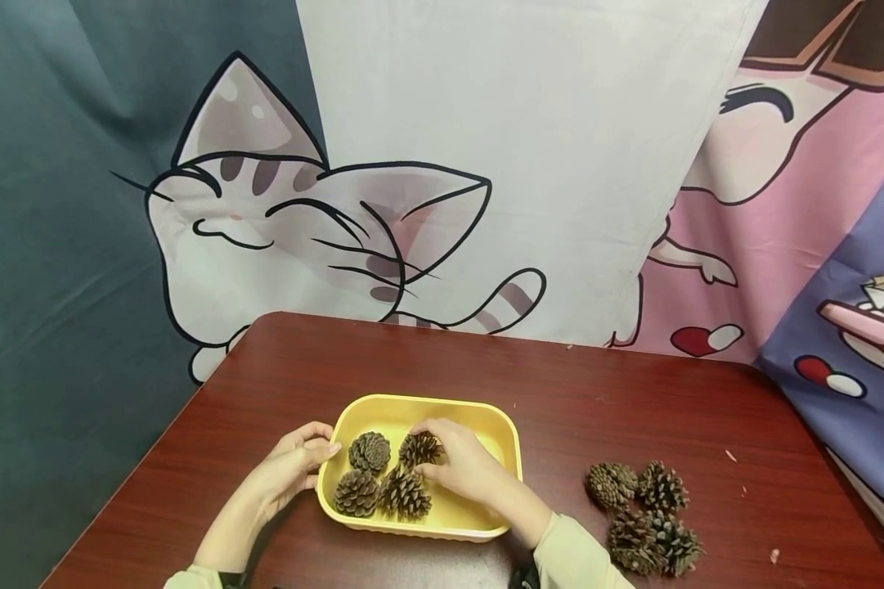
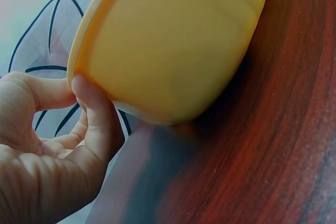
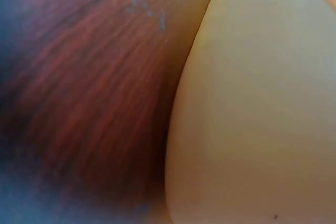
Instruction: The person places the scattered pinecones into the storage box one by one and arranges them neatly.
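A yellow plastic basin stands on the table, with several brown pine cones at its left side. My left hand pinches the basin's left rim between thumb and fingers; the left wrist view shows this hold on the outer wall. Inside the basin, my right hand curls its fingers and thumb around the upper right pine cone, partly covering it. Just below that cone lies another pine cone. The right wrist view has only the basin's side and tabletop, with the hand out of sight.
On the reddish-brown wooden table, a cluster of several pine cones sits to the right of the basin. Small flakes lie near the right edge. Behind the table hangs a cloth printed with cartoon figures.
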`<state>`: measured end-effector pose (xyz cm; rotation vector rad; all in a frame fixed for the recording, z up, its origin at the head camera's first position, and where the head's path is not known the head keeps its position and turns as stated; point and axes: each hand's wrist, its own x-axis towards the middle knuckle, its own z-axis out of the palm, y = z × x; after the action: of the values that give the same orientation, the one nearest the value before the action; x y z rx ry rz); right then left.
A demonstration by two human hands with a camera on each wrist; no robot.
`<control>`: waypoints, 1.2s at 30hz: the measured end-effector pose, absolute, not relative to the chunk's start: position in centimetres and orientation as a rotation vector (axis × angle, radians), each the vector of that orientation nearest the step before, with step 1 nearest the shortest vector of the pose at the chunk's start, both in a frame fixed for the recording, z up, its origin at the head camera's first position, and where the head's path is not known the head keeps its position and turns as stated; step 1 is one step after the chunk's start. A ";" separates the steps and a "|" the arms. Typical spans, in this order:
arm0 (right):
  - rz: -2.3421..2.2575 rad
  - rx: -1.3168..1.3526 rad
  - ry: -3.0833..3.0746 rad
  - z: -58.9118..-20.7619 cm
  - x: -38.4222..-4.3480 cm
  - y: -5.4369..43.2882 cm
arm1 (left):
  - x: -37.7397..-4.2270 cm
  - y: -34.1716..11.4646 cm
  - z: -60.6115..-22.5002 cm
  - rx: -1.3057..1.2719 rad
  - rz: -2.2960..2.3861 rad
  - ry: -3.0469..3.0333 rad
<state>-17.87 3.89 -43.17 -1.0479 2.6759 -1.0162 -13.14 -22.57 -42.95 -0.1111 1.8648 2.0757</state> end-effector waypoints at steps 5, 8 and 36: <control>-1.058 -1.120 2.623 -43.5 -18.2 3.8 | -13.1 -22.6 -42.9 -0.114 2.065 1.881; -1.065 -1.112 2.586 -43.6 -18.2 3.7 | -13.1 -22.6 -42.9 -0.115 2.065 1.886; -0.893 -1.129 2.585 -42.0 -17.4 5.8 | -13.0 -22.6 -43.0 -0.111 2.069 1.904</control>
<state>-17.38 5.76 -41.98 -1.1292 2.5853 -0.8928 -12.98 -22.62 -43.01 -0.1108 1.9044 2.0688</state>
